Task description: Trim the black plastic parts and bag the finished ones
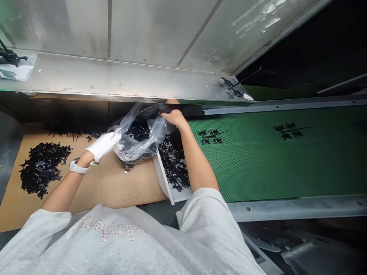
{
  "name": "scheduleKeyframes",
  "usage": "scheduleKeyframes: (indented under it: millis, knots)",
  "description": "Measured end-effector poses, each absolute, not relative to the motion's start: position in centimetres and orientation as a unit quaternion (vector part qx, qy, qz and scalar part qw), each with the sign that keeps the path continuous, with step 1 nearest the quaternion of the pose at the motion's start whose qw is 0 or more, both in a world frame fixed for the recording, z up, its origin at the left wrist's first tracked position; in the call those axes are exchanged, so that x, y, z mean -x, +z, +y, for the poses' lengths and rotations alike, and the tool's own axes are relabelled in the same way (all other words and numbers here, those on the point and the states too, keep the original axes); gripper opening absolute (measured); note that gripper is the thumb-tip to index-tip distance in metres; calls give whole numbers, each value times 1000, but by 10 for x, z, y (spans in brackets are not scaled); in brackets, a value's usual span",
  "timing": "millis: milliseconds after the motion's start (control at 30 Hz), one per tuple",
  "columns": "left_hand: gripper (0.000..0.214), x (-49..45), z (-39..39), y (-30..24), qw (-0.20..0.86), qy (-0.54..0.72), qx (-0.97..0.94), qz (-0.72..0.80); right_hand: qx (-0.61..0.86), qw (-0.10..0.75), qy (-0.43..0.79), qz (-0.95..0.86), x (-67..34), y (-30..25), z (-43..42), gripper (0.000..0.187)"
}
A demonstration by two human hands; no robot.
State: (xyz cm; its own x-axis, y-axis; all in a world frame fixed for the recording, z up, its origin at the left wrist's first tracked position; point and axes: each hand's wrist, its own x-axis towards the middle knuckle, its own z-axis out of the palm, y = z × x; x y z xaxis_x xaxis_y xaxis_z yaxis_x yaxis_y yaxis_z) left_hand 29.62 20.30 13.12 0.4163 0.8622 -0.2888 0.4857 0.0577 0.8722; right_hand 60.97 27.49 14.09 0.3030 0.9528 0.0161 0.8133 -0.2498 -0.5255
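A clear plastic bag (140,149) lies with its mouth spread wide over a container on the cardboard, and small black plastic parts (138,133) show inside. My left hand (107,144), in a white glove, grips the bag's left edge. On the far right side, my bare right hand (173,116) pinches the bag's rim between thumb and fingers. Right beside the bag stands a white tray (164,173) holding many loose black parts (176,164); my right forearm passes over its edge.
A heap of black parts (43,166) lies on the cardboard sheet (129,187) at left. To the right runs a green conveyor belt (258,164) carrying black moulded clusters (212,136). A metal ledge (129,82) overhangs the work area, with more black pieces (233,87) on it.
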Motion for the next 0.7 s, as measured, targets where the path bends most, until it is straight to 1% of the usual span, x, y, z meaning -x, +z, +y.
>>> scheduleKeyframes:
  millis: [33, 67, 133, 167, 200, 233, 267, 300, 333, 367, 400, 467, 567, 600, 633, 667, 700]
  knots:
    - [40, -290, 201, 133, 498, 168, -662, 535, 784, 217, 153, -561, -609, 143, 260, 60]
    - [45, -285, 199, 137, 464, 168, -663, 563, 789, 216, 151, -554, -607, 144, 246, 76]
    - [65, -287, 200, 153, 367, 183, -672, 616, 786, 216, 154, -559, -600, 146, 221, 102]
    - [73, -294, 203, 161, 324, 204, -681, 625, 780, 211, 163, -566, -596, 146, 212, 108]
    - [78, -303, 206, 169, 311, 224, -688, 617, 774, 202, 175, -574, -594, 146, 206, 107]
    - [82, -314, 210, 173, 311, 238, -697, 601, 771, 190, 187, -579, -593, 146, 202, 100]
    - [81, -326, 215, 174, 315, 236, -714, 579, 770, 177, 194, -582, -594, 146, 199, 87]
    - [76, -338, 219, 172, 327, 214, -726, 566, 773, 172, 190, -580, -598, 147, 197, 73]
    - [66, -347, 223, 167, 361, 184, -726, 556, 780, 178, 173, -574, -603, 148, 195, 61]
    - [53, -353, 225, 159, 384, 178, -721, 549, 789, 195, 145, -564, -607, 150, 192, 54]
    - [45, -355, 226, 151, 398, 184, -712, 548, 796, 221, 107, -554, -611, 152, 188, 48]
    - [48, -348, 221, 133, 413, 223, -689, 552, 789, 293, 16, -539, -609, 157, 172, 41]
    - [51, -311, 194, 109, 420, 337, -614, 577, 721, 423, -142, -530, -573, 150, 125, 32]
    - [50, -293, 181, 100, 418, 373, -578, 594, 683, 467, -159, -538, -552, 142, 105, 28]
    - [51, -274, 164, 90, 418, 383, -553, 611, 636, 489, -120, -585, -530, 131, 83, 24]
    - [51, -253, 145, 79, 411, 377, -529, 639, 580, 469, -9, -666, -507, 116, 60, 23]
    - [52, -232, 124, 68, 410, 343, -516, 669, 515, 406, 144, -741, -486, 99, 38, 24]
